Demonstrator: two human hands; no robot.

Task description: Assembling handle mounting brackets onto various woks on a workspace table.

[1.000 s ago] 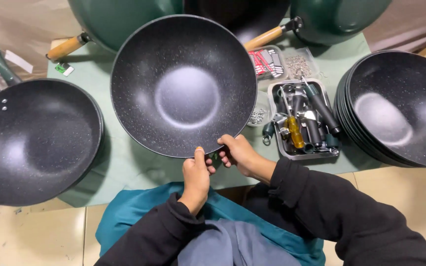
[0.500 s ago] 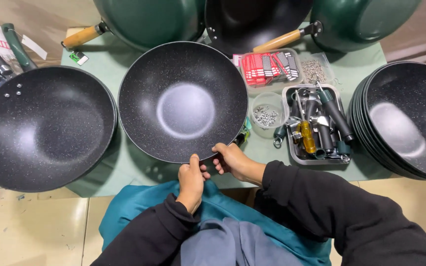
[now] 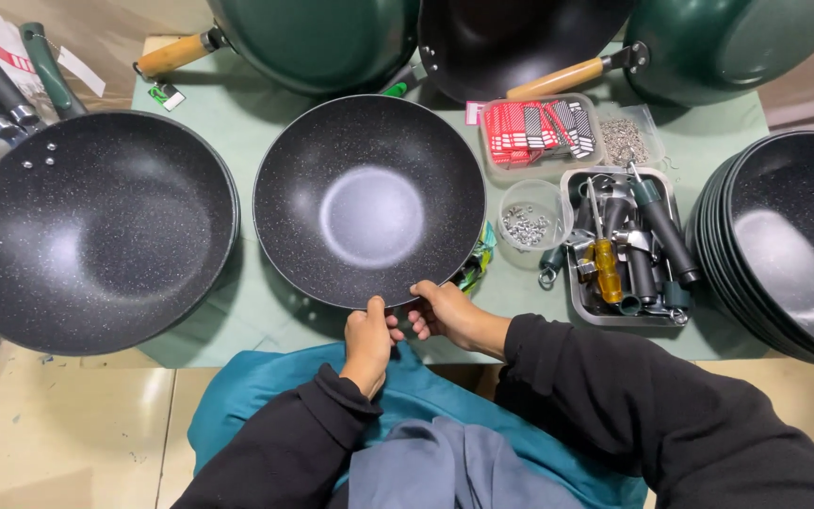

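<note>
Step in hand: judged to be fitting work at the near rim of the handleless black pan (image 3: 369, 200), which sits on the table's near middle, straight ahead of the person.
Left hand (image 3: 367, 337): closed around the pan's near edge, thumb on top of the rim.
Right hand (image 3: 441, 313): fingers curled under the rim just beside the left hand; whether a small part is pinched there cannot be told, as the fingers hide the spot.
Next move: would call for a steady hold on the rim with one hand while the other reaches to the tool tray (image 3: 584, 300), near on the right.
Tray contents: a yellow-handled screwdriver (image 3: 604, 266) and dark handles.
Small cup of screws (image 3: 530, 217): between pan and tray.
Neighbours: a finished pan with handle (image 3: 96, 231) to the left; a stack of bare pans (image 3: 789, 240) to the right; green pans (image 3: 317, 38) at the far edge.
Surface: pale green table cover (image 3: 256, 113), crowded.
Room: beige tiled floor (image 3: 58, 424); teal apron (image 3: 247, 401) over the lap.
</note>
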